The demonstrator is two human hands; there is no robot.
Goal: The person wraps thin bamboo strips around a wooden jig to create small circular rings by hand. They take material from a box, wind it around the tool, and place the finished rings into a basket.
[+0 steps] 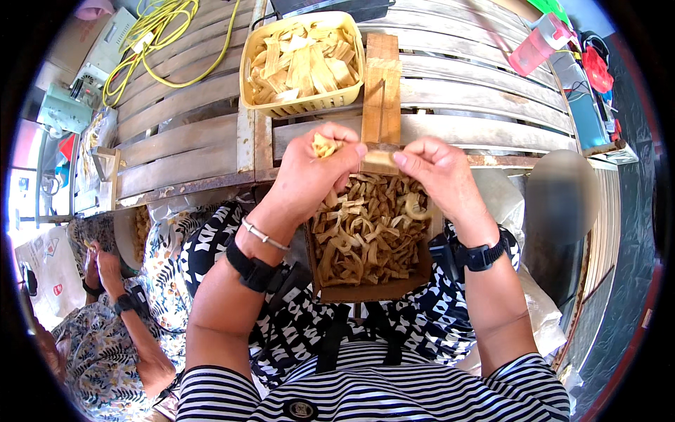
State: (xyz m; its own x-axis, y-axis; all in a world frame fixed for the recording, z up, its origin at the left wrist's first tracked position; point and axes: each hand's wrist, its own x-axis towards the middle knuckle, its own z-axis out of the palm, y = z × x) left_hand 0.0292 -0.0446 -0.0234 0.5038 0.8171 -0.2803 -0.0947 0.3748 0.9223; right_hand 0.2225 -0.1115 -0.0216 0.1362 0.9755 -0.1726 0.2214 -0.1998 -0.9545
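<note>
My left hand (309, 169) is closed around a bunch of pale yellow, dried-looking strips (325, 145). Its thumb and finger also pinch one end of a flat tan strip (380, 160). The other end is pinched by my right hand (446, 176), so the strip stretches level between both hands, by the near end of a wooden block (382, 91). Below them, a cardboard box (365, 291) on my lap is filled with curled, brownish-yellow strips (369, 232). What kind of material the strips are, I cannot tell.
A yellow plastic basket (309, 107) heaped with wide, pale flat pieces stands on the slatted wooden table (183, 148). Yellow cable (158, 35) lies at the far left, a pink bottle (540, 43) at the far right. Another person's hands (105, 271) are at the left.
</note>
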